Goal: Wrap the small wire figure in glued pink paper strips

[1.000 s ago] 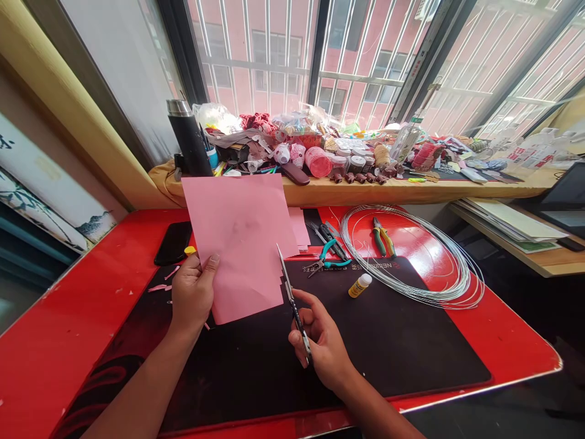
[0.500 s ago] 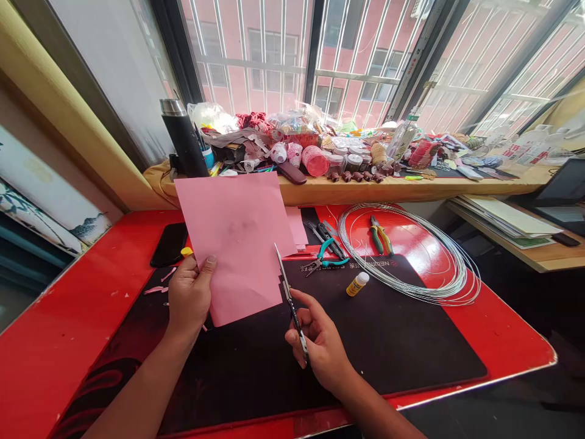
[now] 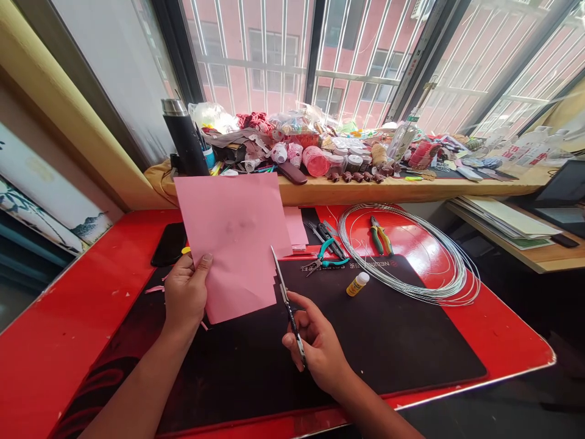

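A sheet of pink paper (image 3: 237,244) is held up over the black mat by my left hand (image 3: 186,296), thumb in front and fingers behind at its lower left edge. My right hand (image 3: 317,341) grips a pair of scissors (image 3: 282,286) by the handles, blades pointing up and away. The blades lie at the paper's right edge, which has small stepped cuts along its lower part. A faint dark mark shows near the middle of the sheet. Behind it, more pink paper (image 3: 296,227) lies on the red table.
On the black mat (image 3: 388,347) stand a small yellow bottle with a white cap (image 3: 358,284) and teal pliers (image 3: 325,259). A wire coil (image 3: 450,286) and yellow-green pliers (image 3: 381,236) lie at right. A black phone (image 3: 169,245) rests at left, beneath a cluttered windowsill (image 3: 256,192).
The pink paper, my left hand and my right hand with the scissors have shifted slightly to the left. The scissors remain at the paper's right edge.
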### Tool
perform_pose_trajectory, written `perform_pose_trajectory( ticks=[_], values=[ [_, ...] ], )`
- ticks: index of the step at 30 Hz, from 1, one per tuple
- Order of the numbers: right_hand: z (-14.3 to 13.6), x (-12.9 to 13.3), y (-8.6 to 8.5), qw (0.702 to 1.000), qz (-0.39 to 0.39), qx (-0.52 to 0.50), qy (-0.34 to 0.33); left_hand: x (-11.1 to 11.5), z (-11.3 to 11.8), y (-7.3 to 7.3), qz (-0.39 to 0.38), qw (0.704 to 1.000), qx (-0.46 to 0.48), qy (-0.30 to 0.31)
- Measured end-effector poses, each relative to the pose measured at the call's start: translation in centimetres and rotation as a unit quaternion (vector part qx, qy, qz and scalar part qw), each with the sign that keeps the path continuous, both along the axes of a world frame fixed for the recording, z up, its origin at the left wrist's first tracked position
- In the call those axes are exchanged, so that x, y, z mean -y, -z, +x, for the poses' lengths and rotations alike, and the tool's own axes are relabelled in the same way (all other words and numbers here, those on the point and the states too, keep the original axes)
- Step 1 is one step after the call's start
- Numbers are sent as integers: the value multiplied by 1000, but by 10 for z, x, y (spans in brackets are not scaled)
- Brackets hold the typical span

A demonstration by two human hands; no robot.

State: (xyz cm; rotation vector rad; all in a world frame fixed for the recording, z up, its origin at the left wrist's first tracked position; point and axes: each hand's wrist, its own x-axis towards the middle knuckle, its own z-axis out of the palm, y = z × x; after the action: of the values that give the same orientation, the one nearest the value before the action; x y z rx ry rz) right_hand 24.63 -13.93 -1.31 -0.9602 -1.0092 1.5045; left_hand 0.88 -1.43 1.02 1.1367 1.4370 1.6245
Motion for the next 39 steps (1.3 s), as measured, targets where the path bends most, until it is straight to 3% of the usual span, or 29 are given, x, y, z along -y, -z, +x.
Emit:
perform_pose_trajectory(
  ticks=[7, 10, 15, 17, 21, 24, 27, 29, 34, 39],
  values=[
    [4, 1, 2, 999, -6, 43, -5, -8, -15, -5, 29, 996, 23, -77],
    [9, -3, 3, 991, -15, 132, -33, -10, -22, -6, 37, 995, 28, -84],
    [17, -18, -4, 951, -36, 300, -67, -12, -28, -2, 47, 995, 43, -77],
    [19, -28, -13, 918, 10, 392, -61, -13, -28, -1, 50, 995, 45, -78],
    [22, -51, -36, 794, 89, 593, -99, -14, -24, 2, 46, 995, 54, -65],
    [23, -66, -50, 719, 130, 667, -142, -12, -20, 2, 35, 997, 42, -50],
    [20, -78, -55, 673, 152, 704, -168, -9, -17, -2, 33, 998, 29, -35],
    [14, -86, -55, 665, 157, 709, -175, -7, -15, -4, 33, 999, 23, -30],
    [-2, -94, -52, 686, 155, 680, -208, -5, -15, -1, 18, 1000, 4, -18],
    [4, -86, -57, 703, 160, 649, -242, -8, -19, 6, 14, 1000, 3, -15]
  ],
)
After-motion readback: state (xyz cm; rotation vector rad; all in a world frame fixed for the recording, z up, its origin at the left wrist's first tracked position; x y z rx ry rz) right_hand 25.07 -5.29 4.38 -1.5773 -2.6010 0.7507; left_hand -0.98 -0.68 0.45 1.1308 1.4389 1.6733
